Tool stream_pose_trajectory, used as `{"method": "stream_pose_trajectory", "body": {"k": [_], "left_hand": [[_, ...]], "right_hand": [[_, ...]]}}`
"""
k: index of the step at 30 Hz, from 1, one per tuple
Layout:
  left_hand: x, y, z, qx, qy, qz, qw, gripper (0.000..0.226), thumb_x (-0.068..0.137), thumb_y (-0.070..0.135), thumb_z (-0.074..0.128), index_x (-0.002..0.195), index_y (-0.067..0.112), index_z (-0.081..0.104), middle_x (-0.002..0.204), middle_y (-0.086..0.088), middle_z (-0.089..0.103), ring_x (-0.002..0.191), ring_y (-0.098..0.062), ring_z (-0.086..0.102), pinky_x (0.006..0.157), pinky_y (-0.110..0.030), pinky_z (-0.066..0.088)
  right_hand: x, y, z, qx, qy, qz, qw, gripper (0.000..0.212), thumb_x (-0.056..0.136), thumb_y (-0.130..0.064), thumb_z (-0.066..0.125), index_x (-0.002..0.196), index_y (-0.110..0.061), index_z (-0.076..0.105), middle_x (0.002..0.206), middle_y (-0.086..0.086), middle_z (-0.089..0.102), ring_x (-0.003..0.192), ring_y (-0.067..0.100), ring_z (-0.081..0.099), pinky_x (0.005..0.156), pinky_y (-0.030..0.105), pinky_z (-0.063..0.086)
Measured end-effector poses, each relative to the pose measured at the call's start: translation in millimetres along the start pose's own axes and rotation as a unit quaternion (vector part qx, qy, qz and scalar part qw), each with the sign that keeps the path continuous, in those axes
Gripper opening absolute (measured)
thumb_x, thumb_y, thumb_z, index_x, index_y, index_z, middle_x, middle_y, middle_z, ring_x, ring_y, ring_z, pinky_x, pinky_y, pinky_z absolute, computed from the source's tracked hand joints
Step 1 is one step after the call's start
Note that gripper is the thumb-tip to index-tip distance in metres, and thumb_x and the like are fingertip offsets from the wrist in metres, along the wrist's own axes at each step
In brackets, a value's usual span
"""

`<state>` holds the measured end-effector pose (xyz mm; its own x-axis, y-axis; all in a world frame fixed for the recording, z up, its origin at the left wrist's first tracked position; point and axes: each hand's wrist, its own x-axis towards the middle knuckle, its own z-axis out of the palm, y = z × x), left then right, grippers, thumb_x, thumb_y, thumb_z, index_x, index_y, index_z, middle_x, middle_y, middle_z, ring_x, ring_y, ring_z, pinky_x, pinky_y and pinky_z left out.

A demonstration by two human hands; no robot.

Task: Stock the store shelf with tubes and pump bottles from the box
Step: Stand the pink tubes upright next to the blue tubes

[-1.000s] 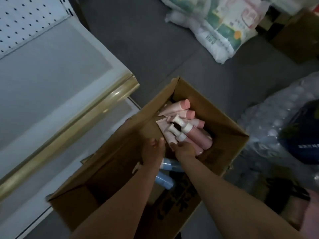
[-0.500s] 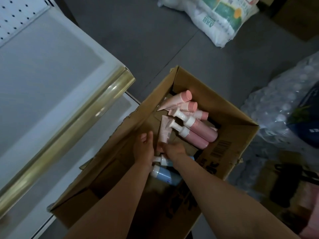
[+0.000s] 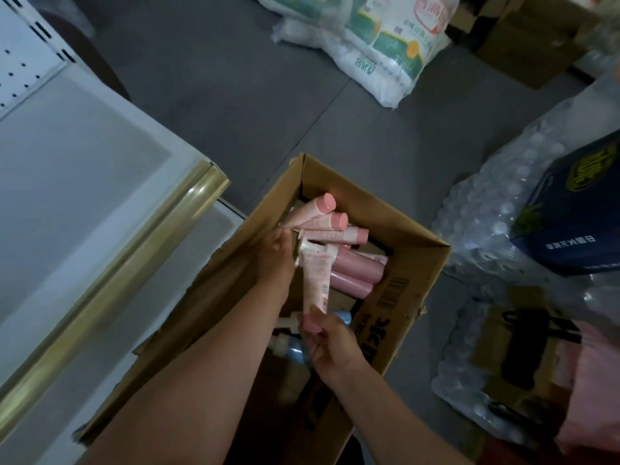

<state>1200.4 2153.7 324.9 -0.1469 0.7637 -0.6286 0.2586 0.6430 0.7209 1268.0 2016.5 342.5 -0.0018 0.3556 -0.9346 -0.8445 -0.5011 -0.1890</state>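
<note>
An open cardboard box (image 3: 407, 290) stands on the floor beside the white store shelf (image 3: 84, 156) with its gold front edge (image 3: 134, 253). Inside lie pink tubes (image 3: 320, 209), pink pump bottles (image 3: 357, 265) and blue pump bottles (image 3: 291, 350). My right hand (image 3: 330, 344) pinches the cap end of one pink tube (image 3: 315, 280) and holds it upright above the box. My left hand (image 3: 276, 260) reaches down to the flat ends of the lying tubes. Its fingertips are hidden, so a grip does not show.
Shrink-wrapped packs of water bottles (image 3: 486, 209) and a dark blue carton (image 3: 577, 216) crowd the right side. White plastic-wrapped bales (image 3: 385, 52) and brown cartons (image 3: 533, 45) lie farther off on the grey floor. A lower white shelf (image 3: 219, 221) shows under the gold edge.
My right hand has lifted a pink tube up and back out of the pile. My left hand has moved forward from the box's middle to the flat ends of the tubes.
</note>
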Motion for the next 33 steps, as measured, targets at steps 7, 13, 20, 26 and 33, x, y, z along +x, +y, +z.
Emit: {"method": "stream_pose_trajectory", "body": {"k": [7, 13, 20, 26, 33], "left_hand": [[59, 39, 45, 0.064, -0.061, -0.014, 0.996, 0.036, 0.099, 0.056, 0.032, 0.113, 0.032, 0.056, 0.105, -0.004, 0.064, 0.096, -0.023, 0.065, 0.094, -0.049, 0.050], [68, 44, 54, 0.129, -0.081, -0.030, 0.988, 0.039, 0.100, 0.058, 0.027, 0.103, 0.028, 0.052, 0.101, -0.011, 0.069, 0.078, -0.021, 0.067, 0.068, -0.032, 0.052], [56, 24, 41, -0.045, -0.063, -0.199, 0.977, 0.022, 0.095, 0.039, 0.056, 0.108, 0.022, 0.061, 0.105, -0.010, 0.068, 0.083, -0.022, 0.066, 0.061, -0.035, 0.058], [12, -11, 12, -0.073, -0.060, -0.167, 0.981, 0.045, 0.097, 0.027, 0.056, 0.140, 0.035, 0.045, 0.123, -0.013, 0.057, 0.096, -0.025, 0.062, 0.077, -0.043, 0.058], [-57, -4, -42, -0.182, -0.113, -0.208, 0.955, 0.038, 0.086, 0.020, 0.073, 0.119, 0.011, 0.058, 0.105, -0.010, 0.067, 0.092, -0.026, 0.067, 0.085, -0.043, 0.057]], "right_hand": [[23, -22, 3, 0.011, 0.080, -0.099, 0.992, 0.035, 0.085, -0.002, 0.072, 0.118, -0.008, 0.062, 0.107, 0.014, 0.072, 0.097, 0.025, 0.069, 0.090, 0.036, 0.055], [37, -25, -4, 0.037, 0.079, -0.104, 0.991, 0.034, 0.087, -0.001, 0.069, 0.119, -0.005, 0.062, 0.095, 0.015, 0.068, 0.080, 0.021, 0.062, 0.080, 0.034, 0.050], [32, -20, -13, 0.063, 0.089, -0.076, 0.991, 0.036, 0.088, -0.005, 0.070, 0.123, -0.010, 0.064, 0.117, 0.015, 0.071, 0.108, 0.029, 0.067, 0.085, 0.033, 0.055], [-6, -23, -11, 0.071, 0.088, -0.075, 0.991, 0.035, 0.086, -0.005, 0.071, 0.120, -0.008, 0.064, 0.096, 0.012, 0.072, 0.077, 0.021, 0.064, 0.064, 0.029, 0.054], [-62, -25, 4, 0.066, 0.038, -0.098, 0.992, 0.030, 0.091, -0.006, 0.066, 0.121, -0.008, 0.062, 0.113, 0.016, 0.070, 0.092, 0.026, 0.069, 0.059, 0.029, 0.058]]}}
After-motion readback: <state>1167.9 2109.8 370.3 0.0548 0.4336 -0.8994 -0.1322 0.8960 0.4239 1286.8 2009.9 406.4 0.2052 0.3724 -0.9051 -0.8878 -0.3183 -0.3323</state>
